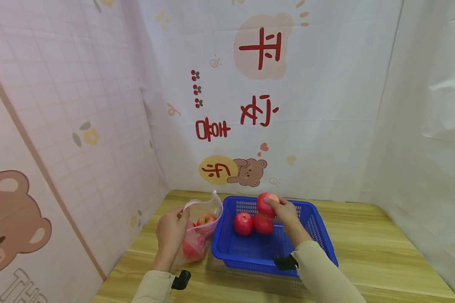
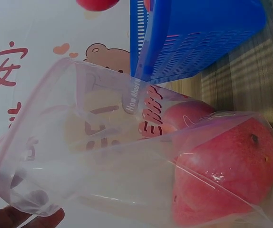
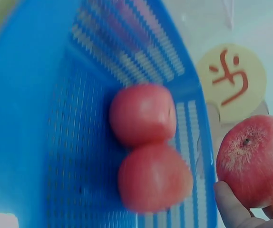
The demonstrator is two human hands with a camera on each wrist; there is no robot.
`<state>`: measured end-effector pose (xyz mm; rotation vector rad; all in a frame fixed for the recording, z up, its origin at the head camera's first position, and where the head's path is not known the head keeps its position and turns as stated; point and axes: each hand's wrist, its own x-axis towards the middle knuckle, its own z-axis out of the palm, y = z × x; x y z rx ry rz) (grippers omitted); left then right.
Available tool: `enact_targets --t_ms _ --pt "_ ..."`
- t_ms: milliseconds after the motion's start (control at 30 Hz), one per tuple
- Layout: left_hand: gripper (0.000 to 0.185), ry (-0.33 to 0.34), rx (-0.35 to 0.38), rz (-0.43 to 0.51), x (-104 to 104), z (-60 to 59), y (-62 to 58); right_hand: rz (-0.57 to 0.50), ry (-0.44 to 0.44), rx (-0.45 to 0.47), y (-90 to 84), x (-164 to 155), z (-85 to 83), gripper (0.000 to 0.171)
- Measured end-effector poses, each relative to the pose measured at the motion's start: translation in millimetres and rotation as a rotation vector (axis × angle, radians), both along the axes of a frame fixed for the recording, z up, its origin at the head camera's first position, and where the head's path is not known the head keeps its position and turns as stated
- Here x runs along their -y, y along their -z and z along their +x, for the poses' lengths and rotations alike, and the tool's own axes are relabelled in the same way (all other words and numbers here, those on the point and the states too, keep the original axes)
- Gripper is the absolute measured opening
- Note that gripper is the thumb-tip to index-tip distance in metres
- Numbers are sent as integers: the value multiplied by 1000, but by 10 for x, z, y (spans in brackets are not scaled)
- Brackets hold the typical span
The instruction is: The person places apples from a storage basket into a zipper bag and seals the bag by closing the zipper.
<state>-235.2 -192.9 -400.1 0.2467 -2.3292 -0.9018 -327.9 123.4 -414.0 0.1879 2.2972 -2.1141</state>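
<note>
In the head view my right hand (image 1: 288, 214) grips a red apple (image 1: 267, 203) above the far side of a blue plastic basket (image 1: 246, 252). Two more red apples, one at left (image 1: 244, 224) and one beside it (image 1: 263, 225), lie on the basket floor. To the left, my left hand (image 1: 173, 229) pinches the rim of a clear zip bag (image 1: 212, 206) with a pink edge, its mouth spread apart. Several apples (image 2: 227, 175) sit low in the bag. The left wrist view shows fingertips (image 2: 46, 219) on the bag's rim.
A wood-grain table (image 1: 368, 248) carries the bag and the basket, which stand side by side. Behind them hangs a white printed curtain (image 1: 326, 105), with further curtain sides at left and right. Dark wrist straps (image 1: 181, 280) sit at both cuffs.
</note>
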Motion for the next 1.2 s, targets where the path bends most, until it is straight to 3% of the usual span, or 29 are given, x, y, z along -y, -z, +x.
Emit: enact_targets --t_ms 267,533,1200 --pt "22 -8 -8 4 4 -4 -22 -198 -40 19 -148 381 111 68" --pt "22 -9 -27 0 -6 -1 -19 -278 -62 17 -268 675 221 63" --pt "25 -13 -11 2 -17 6 0 -299 -142 -2 -500 1138 409 70"
